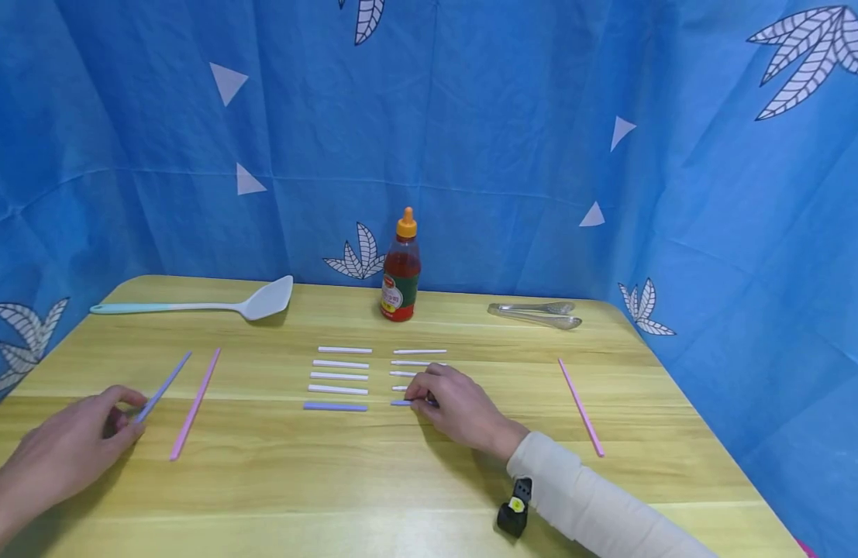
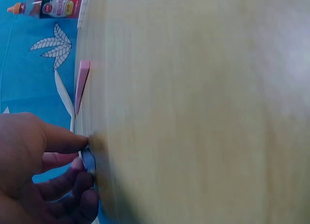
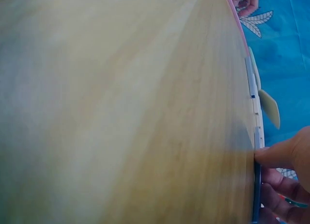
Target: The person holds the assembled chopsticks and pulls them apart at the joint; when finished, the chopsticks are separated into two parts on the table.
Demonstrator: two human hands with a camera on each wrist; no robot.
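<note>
At the left of the table, my left hand (image 1: 73, 442) pinches the near end of a blue chopstick (image 1: 167, 383) between thumb and fingertips; it points away to the right. A pink chopstick (image 1: 194, 404) lies just right of it. Near the middle, my right hand (image 1: 463, 407) holds a short, thin blue chopstick piece (image 1: 401, 403) with thumb and fingers, at table level; the hand covers part of it. Left of that lies a thicker blue chopstick piece (image 1: 335, 406). Behind are two columns of short white pieces (image 1: 338, 390), the right column partly hidden by my right hand.
A sauce bottle (image 1: 401, 279) stands at the back middle. A white spatula with a mint handle (image 1: 212, 305) lies back left, metal tongs (image 1: 533, 313) back right. Another pink chopstick (image 1: 580, 407) lies at right. A blue curtain (image 1: 512, 155) hangs behind the table (image 1: 373, 496).
</note>
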